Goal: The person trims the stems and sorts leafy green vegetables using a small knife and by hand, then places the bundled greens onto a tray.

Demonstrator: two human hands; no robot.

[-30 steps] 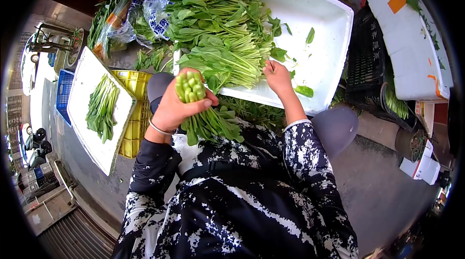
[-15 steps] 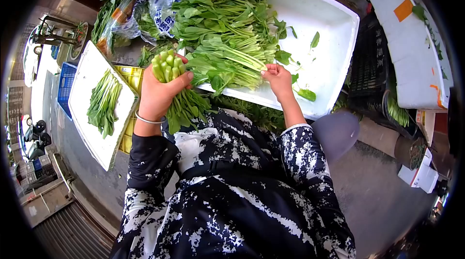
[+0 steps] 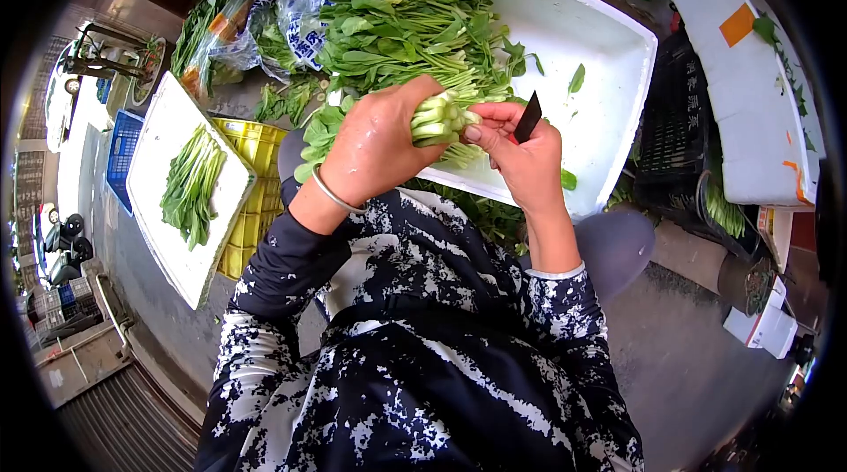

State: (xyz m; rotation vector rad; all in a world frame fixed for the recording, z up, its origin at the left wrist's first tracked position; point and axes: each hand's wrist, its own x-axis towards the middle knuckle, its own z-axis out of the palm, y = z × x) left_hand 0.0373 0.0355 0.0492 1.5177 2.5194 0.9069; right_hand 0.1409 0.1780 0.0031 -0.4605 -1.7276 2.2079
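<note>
Greens [image 3: 438, 119] in the left hand [image 3: 375, 141] touch the right hand [image 3: 525, 154].

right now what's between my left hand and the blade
In the head view, the cut stem ends, then fingers of your right hand, lie between your left hand and the blade.

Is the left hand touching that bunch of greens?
Touching: the head view shows the left hand wrapped around the bunch, its pale stem ends poking out.
</note>
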